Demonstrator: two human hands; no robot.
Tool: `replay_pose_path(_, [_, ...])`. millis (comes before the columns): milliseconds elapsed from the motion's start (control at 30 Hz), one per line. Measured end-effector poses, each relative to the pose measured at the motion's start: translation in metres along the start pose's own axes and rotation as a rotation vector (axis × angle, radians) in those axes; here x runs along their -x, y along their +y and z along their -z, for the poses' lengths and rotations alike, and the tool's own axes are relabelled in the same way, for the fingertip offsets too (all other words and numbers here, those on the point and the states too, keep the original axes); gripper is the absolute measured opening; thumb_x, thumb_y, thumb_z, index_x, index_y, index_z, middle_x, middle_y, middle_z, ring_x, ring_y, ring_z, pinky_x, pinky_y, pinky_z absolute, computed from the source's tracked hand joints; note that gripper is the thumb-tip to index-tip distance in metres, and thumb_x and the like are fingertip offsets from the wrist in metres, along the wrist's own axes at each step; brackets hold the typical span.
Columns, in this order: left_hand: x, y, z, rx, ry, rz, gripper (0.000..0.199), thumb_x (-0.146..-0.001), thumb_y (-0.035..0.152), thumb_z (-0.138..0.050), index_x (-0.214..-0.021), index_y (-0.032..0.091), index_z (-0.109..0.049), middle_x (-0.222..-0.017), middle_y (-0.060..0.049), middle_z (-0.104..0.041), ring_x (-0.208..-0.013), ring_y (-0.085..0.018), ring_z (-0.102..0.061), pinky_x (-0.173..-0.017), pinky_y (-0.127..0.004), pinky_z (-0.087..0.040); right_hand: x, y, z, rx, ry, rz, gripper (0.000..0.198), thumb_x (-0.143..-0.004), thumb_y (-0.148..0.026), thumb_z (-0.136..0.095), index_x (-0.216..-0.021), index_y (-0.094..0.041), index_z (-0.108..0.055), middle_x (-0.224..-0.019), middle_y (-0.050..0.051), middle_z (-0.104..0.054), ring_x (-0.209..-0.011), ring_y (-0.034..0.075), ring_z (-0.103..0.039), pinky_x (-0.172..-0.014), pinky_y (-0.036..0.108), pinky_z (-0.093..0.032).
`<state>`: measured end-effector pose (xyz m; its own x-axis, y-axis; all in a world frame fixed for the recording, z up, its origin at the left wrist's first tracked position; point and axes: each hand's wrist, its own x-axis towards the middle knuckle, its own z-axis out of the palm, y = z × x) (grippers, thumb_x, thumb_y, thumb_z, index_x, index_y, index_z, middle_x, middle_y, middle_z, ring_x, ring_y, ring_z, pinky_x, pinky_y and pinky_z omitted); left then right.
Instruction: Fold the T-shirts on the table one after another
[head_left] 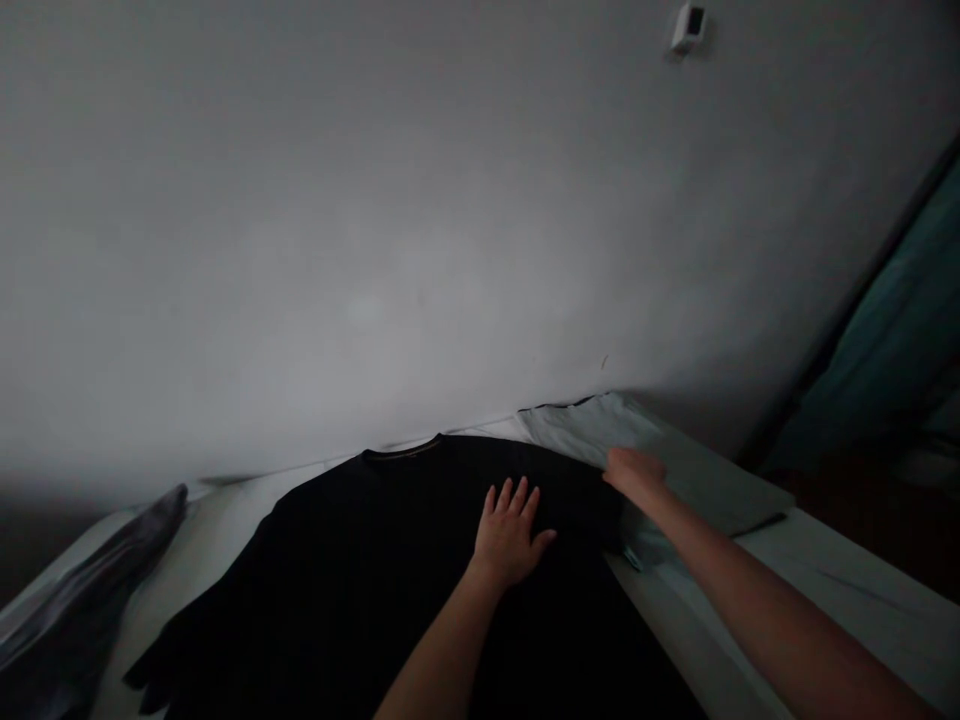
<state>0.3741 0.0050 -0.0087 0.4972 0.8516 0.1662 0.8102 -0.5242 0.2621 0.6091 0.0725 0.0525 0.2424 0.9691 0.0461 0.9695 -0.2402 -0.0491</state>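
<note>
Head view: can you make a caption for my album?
Left hand spread on a black T-shirt, right hand at its sleeve, by a grey wall.

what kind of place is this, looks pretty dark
Probably a room in a home, perhaps a bedroom, though that is not certain: a black shirt lies spread on a pale surface against a plain wall, and what looks like a teal curtain shows at the right.

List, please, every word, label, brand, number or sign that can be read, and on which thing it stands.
No text can be read.
The black shirt shows no legible print; any mark inside its collar is too small and dark.
The white device on the wall: none legible.
</note>
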Motion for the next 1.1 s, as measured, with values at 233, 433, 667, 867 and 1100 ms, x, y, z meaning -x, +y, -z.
replay_pose_path(233, [0.004,0.007,0.005,0.021,-0.014,0.007,0.074,-0.092,0.063,-0.023,-0.150,0.017,-0.026,-0.157,-0.010,-0.027,-0.146,-0.030,-0.020,-0.120,-0.055,-0.019,0.032,-0.072,-0.012,-0.053,0.160,0.584,0.038,-0.092,-0.022,-0.048,-0.125,-0.009,-0.060,-0.136,0.022,-0.054,-0.126,0.031,-0.051,-0.106,0.044,-0.040])
replay_pose_path(433, [0.006,-0.019,0.019,0.012,-0.085,-0.011,0.059,-0.096,0.042,-0.034,-0.150,0.017,-0.028,-0.157,-0.013,-0.024,-0.147,-0.032,-0.016,-0.120,-0.055,-0.017,0.054,-0.163,-0.033,-0.364,-0.096,0.888,0.047,-0.096,-0.035,-0.037,-0.134,-0.015,-0.055,-0.149,0.013,-0.043,-0.139,0.023,-0.036,-0.116,0.042,-0.029])
replay_pose_path(667, [0.085,-0.144,0.078,-0.137,0.088,0.395,0.055,-0.095,0.034,-0.038,-0.145,0.013,-0.038,-0.154,-0.014,-0.033,-0.143,-0.031,-0.029,-0.118,-0.048,-0.026,0.063,-0.220,-0.053,-0.182,-0.108,0.589,0.068,-0.098,-0.046,-0.031,-0.150,-0.003,-0.027,-0.157,0.020,-0.019,-0.144,0.031,-0.024,-0.114,0.045,-0.026])
replay_pose_path(867, [0.118,-0.213,0.089,-0.187,0.105,0.586,0.054,-0.095,0.043,-0.035,-0.146,0.025,-0.037,-0.156,-0.006,-0.030,-0.144,-0.034,-0.024,-0.115,-0.064,-0.021,0.038,-0.233,-0.069,-0.061,-0.118,0.514,0.063,-0.097,-0.057,-0.023,-0.153,-0.028,-0.021,-0.161,0.003,-0.014,-0.147,0.029,-0.012,-0.116,0.057,-0.012])
replay_pose_path(1100, [0.099,-0.229,0.077,-0.211,0.137,0.664,0.059,-0.094,0.056,-0.029,-0.147,0.031,-0.032,-0.157,0.001,-0.028,-0.146,-0.031,-0.021,-0.115,-0.066,-0.018,0.023,-0.246,-0.073,-0.037,-0.109,0.474,0.065,-0.095,-0.062,-0.017,-0.153,-0.033,-0.016,-0.161,-0.002,-0.011,-0.147,0.030,-0.010,-0.113,0.065,-0.011])
